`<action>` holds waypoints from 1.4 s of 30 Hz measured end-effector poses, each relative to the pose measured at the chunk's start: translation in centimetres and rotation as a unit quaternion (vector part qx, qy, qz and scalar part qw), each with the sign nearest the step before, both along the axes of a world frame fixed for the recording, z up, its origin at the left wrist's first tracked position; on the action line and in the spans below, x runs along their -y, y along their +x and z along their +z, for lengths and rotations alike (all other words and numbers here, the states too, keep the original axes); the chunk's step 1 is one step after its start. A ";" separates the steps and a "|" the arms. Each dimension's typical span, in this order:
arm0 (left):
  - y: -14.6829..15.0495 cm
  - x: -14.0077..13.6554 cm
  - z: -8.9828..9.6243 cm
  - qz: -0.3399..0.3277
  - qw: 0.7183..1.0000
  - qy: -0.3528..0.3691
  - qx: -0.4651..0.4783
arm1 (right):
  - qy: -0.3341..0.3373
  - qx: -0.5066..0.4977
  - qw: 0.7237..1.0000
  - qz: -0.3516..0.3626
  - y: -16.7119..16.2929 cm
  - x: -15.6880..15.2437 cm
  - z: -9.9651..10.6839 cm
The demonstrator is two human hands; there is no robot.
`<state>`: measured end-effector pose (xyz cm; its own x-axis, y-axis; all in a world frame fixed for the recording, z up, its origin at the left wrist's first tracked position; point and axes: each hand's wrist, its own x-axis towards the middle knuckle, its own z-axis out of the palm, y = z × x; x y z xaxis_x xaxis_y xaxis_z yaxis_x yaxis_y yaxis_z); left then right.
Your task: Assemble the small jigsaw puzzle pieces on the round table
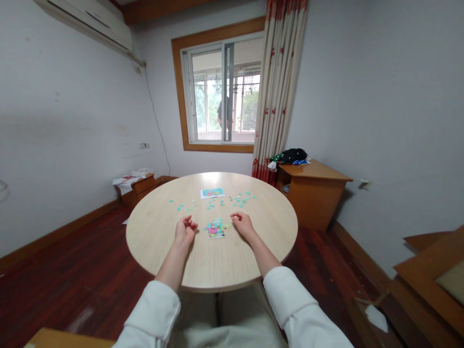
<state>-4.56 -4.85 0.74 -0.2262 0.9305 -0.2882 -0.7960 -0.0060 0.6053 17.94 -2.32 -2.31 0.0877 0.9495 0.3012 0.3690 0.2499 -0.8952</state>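
Observation:
A partly assembled jigsaw puzzle (216,229), in pink, turquoise and yellow, lies on the round table between my hands. My left hand (186,230) rests to its left with the palm turned up; the fingers are loosely bent, and nothing shows in them. To the right of the puzzle is my right hand (242,224), its fingers curled together; whether a small piece is inside cannot be seen. Beyond the hands lie loose puzzle pieces (242,199), several to the right and others at the middle and left. A picture sheet (212,193) in matching colours lies farther back.
The pale round table (155,237) has its near edge close to my lap. A wooden desk (311,193) with a heap of cloth (293,155) stands at the right. Papers cover a low cabinet (143,185) at the left. A person (225,112) shows through the window.

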 end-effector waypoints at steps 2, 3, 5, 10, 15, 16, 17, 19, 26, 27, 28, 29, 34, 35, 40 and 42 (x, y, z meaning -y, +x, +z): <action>0.0 0.0 0.1 -0.001 1.000 -0.001 0.001 | 0.001 0.001 1.000 0.001 0.0 0.0 0.0; 0.0 0.1 0.1 -0.001 1.000 -0.002 0.001 | 0.000 0.002 1.000 0.000 0.1 0.0 0.1; 0.0 0.1 0.1 -0.001 1.000 -0.002 0.002 | -0.003 0.003 1.000 0.001 0.0 0.1 0.1; 0.0 0.0 0.0 -0.002 1.000 -0.001 0.002 | -0.005 0.011 1.000 0.003 0.0 0.2 0.2; 0.0 0.0 0.0 0.000 1.000 -0.002 0.002 | -0.005 0.015 1.000 0.005 0.0 0.3 0.3; 0.0 0.0 0.0 0.001 1.000 -0.002 0.003 | -0.007 0.015 1.000 0.006 0.0 0.3 0.3; 0.0 0.0 0.0 0.001 1.000 -0.003 0.003 | -0.010 0.013 1.000 0.007 0.0 0.3 0.3; 0.0 0.0 0.0 0.001 1.000 -0.004 0.004 | -0.013 0.012 1.000 0.007 0.0 0.3 0.3; 0.0 0.2 0.1 0.001 1.000 -0.002 -0.001 | 0.001 0.025 1.000 0.004 0.0 0.3 0.2; 0.0 0.1 0.1 0.001 1.000 -0.002 -0.003 | 0.002 0.026 1.000 0.003 0.0 0.3 0.2; 0.0 0.1 0.1 0.001 1.000 -0.002 -0.006 | 0.003 0.027 1.000 0.002 0.0 0.3 0.2; 0.0 0.1 0.1 0.001 1.000 -0.001 -0.009 | 0.004 0.027 1.000 0.001 0.0 0.2 0.1; -0.1 0.1 0.1 0.001 0.999 0.005 -0.032 | 0.000 0.029 1.000 0.001 0.0 0.2 0.1; 0.0 0.1 0.1 0.002 0.999 0.007 -0.034 | -0.001 0.028 1.000 0.001 0.0 0.2 0.1; 1.0 0.5 -0.1 -0.041 0.974 0.097 -0.201 | 0.002 0.023 1.000 0.003 0.0 0.4 0.2; 1.6 0.7 -0.3 -0.063 0.945 0.137 -0.291 | 0.001 0.020 1.000 0.003 0.0 0.5 0.3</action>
<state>-2.94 -5.51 0.47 -0.1550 0.9821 0.1072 -0.3335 -0.1541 0.9301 17.90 -2.78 -2.04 0.0693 0.9494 0.3064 0.4036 0.2542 -0.8789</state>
